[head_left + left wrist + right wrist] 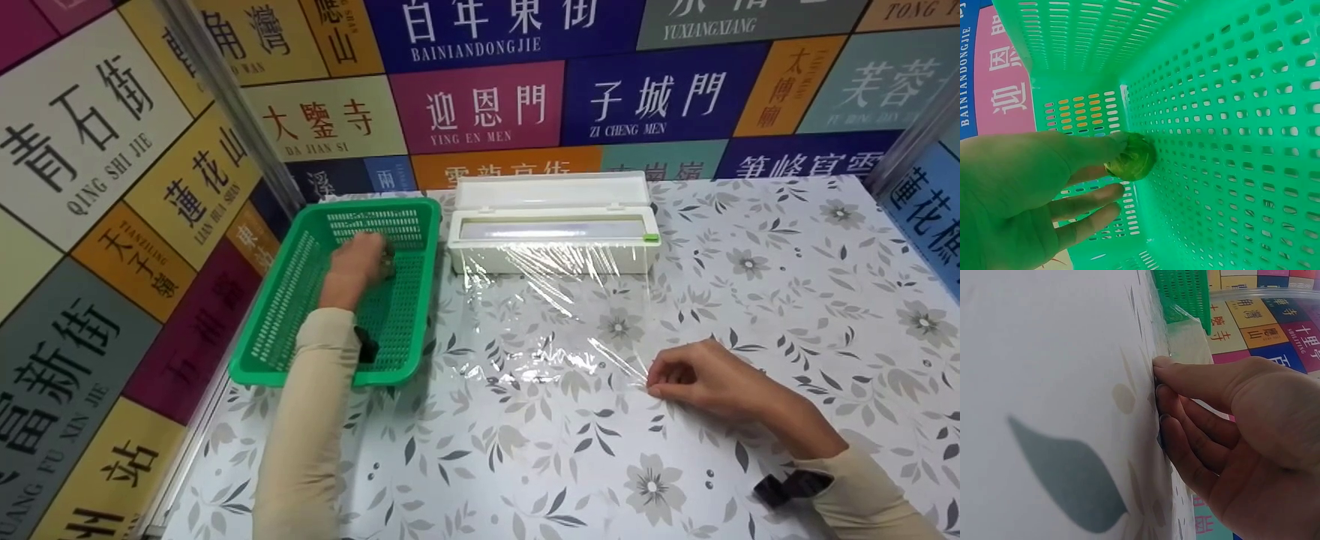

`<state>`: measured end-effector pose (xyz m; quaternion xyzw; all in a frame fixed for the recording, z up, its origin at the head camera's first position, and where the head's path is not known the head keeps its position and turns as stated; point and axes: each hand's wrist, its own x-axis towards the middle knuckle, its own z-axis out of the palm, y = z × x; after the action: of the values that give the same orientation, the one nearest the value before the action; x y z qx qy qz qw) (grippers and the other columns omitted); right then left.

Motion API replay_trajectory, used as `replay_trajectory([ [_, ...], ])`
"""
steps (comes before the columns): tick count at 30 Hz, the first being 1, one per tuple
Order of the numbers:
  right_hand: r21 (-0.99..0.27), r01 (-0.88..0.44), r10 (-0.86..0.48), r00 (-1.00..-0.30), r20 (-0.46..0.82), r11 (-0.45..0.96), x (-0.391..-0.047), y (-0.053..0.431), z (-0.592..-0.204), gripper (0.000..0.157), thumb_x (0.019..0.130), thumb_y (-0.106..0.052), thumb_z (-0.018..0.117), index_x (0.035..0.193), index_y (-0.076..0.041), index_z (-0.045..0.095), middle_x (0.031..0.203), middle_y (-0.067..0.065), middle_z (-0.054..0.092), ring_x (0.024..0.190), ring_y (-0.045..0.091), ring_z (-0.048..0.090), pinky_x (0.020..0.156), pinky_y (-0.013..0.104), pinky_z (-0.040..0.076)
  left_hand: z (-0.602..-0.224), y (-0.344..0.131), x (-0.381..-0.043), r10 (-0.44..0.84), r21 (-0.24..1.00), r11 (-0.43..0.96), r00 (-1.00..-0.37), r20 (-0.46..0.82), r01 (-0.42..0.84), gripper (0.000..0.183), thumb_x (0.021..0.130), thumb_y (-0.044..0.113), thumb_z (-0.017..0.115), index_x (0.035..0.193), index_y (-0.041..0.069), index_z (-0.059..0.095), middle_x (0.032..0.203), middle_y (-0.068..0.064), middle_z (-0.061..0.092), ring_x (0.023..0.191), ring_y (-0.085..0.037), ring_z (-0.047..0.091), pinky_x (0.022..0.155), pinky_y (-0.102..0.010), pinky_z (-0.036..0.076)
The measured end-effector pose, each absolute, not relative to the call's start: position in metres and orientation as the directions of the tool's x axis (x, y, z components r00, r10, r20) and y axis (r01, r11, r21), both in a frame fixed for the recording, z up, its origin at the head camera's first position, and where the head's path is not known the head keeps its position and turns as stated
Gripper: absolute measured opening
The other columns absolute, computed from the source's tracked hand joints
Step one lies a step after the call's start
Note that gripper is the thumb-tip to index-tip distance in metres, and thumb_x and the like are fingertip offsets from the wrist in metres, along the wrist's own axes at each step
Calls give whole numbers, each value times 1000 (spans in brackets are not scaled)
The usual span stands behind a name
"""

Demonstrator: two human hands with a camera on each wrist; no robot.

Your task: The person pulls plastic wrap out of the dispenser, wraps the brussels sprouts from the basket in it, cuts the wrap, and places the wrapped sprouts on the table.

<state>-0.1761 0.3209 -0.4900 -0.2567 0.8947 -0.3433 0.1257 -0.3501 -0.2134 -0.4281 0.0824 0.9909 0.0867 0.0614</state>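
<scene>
Inside the green plastic basket, my left hand reaches down to a small round green thing at the basket floor. In the left wrist view the thumb and forefinger of the left hand pinch it, while the other fingers stretch past it. Its exact kind is unclear. A sheet of clear cling film extends from a white cling film dispenser over the table. At the sheet's near right corner, my right hand pinches the film between thumb and fingertip.
The dispenser's white lid stands raised at the back, with a green slider at its right end. A floral cloth covers the table. Panels with street names rise behind and on both sides.
</scene>
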Motion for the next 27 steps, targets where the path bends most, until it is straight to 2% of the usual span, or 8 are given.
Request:
replay_trajectory([
  [3, -680, -366, -543, -838, -57, 635, -175, 321, -489, 7, 93, -24, 86, 97, -26, 81, 85, -13, 77, 75, 3, 67, 70, 22, 57, -428, -213, -350, 185, 205, 966, -976, -118, 159, 30, 105, 10, 68, 134, 1, 72, 135, -25, 70, 118, -44, 71, 95, -61, 61],
  [8, -684, -366, -545, -837, -55, 631, -175, 321, -489, 7, 93, -24, 86, 97, -26, 81, 85, -12, 77, 75, 3, 68, 70, 22, 58, -425, -211, -348, 216, 215, 958, -968, -123, 187, 29, 104, 6, 67, 132, -1, 71, 133, -25, 71, 121, -42, 70, 99, -58, 60],
  [15, -678, -382, -549, -835, -38, 628, -176, 320, -490, 7, 93, -22, 86, 95, -26, 80, 83, -13, 77, 74, 2, 68, 71, 22, 58, -413, -210, -349, 224, 261, 945, -971, -85, 195, 32, 104, 4, 65, 135, 1, 69, 131, -21, 72, 122, -39, 70, 99, -57, 60],
  [23, -679, -363, -541, -839, -59, 638, -175, 322, -490, 7, 93, -24, 86, 96, -26, 80, 85, -12, 77, 75, 3, 68, 71, 22, 59, -394, -201, -341, 229, 266, 936, -973, 30, 229, 32, 106, 10, 65, 136, 0, 63, 125, -22, 70, 116, -39, 70, 93, -55, 60],
  [27, -680, -370, -544, -838, -51, 633, -176, 321, -490, 7, 93, -25, 86, 96, -27, 80, 85, -13, 77, 75, 3, 68, 71, 22, 58, -380, -190, -333, 252, 282, 921, -963, 97, 270, 31, 105, 11, 66, 134, 1, 63, 124, -21, 70, 114, -37, 70, 94, -54, 60],
])
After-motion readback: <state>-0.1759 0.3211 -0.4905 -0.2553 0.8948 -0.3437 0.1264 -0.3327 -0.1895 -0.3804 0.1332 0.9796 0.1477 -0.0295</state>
